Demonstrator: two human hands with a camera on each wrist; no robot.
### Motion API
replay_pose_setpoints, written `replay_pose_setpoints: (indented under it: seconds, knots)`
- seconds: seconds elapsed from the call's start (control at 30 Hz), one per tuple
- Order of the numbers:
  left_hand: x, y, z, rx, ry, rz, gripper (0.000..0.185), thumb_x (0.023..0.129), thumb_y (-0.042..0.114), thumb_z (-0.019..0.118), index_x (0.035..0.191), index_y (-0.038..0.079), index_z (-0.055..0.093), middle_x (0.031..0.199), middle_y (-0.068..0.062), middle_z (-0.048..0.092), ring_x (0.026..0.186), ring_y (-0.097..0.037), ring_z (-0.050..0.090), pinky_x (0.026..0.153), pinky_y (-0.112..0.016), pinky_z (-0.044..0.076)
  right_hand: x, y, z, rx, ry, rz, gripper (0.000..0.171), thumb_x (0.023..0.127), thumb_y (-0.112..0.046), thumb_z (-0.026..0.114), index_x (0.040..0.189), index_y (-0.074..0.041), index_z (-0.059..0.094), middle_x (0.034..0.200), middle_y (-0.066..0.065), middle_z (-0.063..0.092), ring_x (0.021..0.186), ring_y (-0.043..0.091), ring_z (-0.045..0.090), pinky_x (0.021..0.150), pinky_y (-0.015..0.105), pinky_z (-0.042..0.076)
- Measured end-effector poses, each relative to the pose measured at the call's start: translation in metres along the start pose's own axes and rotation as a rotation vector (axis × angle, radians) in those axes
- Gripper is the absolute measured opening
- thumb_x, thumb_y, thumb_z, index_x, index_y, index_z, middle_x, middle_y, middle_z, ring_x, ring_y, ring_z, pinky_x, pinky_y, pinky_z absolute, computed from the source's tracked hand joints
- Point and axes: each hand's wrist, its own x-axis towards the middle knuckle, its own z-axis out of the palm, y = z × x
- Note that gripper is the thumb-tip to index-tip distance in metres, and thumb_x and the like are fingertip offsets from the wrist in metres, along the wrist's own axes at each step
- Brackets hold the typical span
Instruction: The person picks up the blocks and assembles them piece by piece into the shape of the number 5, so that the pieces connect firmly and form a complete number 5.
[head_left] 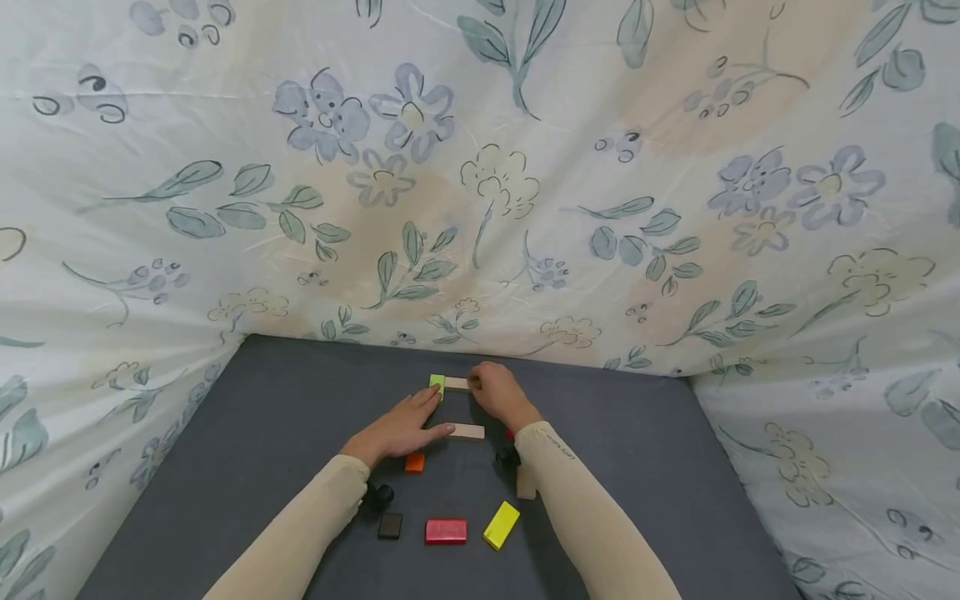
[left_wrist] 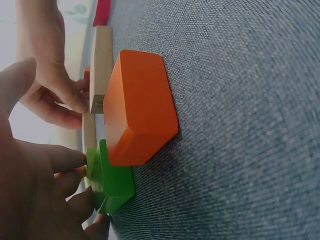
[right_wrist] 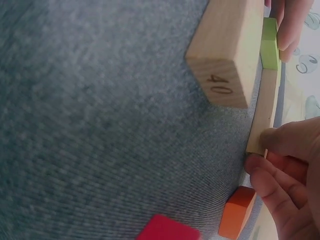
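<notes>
My left hand (head_left: 401,427) lies spread with its fingertips on a light green block (right_wrist: 270,45), the thumb reaching to the end of a near wooden block (head_left: 468,432). Under that palm in the left wrist view stands a darker green block (left_wrist: 114,185), hidden from the head view. My right hand (head_left: 501,393) pinches the right end of a far wooden block (right_wrist: 262,107) between thumb and fingers. That block's other end meets the light green one, in line with it. The near wooden block bears the number 40 in the right wrist view.
An orange block (head_left: 415,463) sits below my left hand. Closer in are a dark brown block (head_left: 390,526), a red block (head_left: 446,531) and a yellow block (head_left: 501,525). Another wooden block (head_left: 527,483) shows beside the right sleeve. Floral cloth (head_left: 480,208) hangs behind the grey surface.
</notes>
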Motion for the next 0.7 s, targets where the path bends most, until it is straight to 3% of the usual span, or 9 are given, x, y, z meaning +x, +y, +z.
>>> replay_pose_setpoints:
  seconds: [0.53, 0.7]
  knots:
    - [-0.001, -0.0005, -0.0076, -0.018, -0.012, 0.013, 0.095, 0.106, 0.072, 0.049, 0.171, 0.004, 0.032, 0.178, -0.012, 0.022, 0.162, -0.035, 0.026, 0.127, -0.056, 0.028, 0.0005, 0.0022, 0.0036, -0.013, 0.013, -0.013, 0.016, 0.104, -0.011, 0.075, 0.119, -0.01, 0.082, 0.112, 0.005, 0.074, 0.107, 0.022, 0.071, 0.094, 0.04, 0.059]
    - [-0.0019, -0.0027, -0.009, 0.003, 0.0, 0.062, 0.09, 0.11, 0.063, 0.051, 0.171, 0.002, 0.026, 0.179, -0.015, 0.016, 0.164, -0.037, 0.018, 0.128, -0.058, 0.026, -0.0013, 0.001, 0.0039, 0.004, -0.004, 0.001, 0.015, 0.104, -0.014, 0.073, 0.117, -0.012, 0.081, 0.108, 0.002, 0.071, 0.099, 0.02, 0.068, 0.09, 0.04, 0.058]
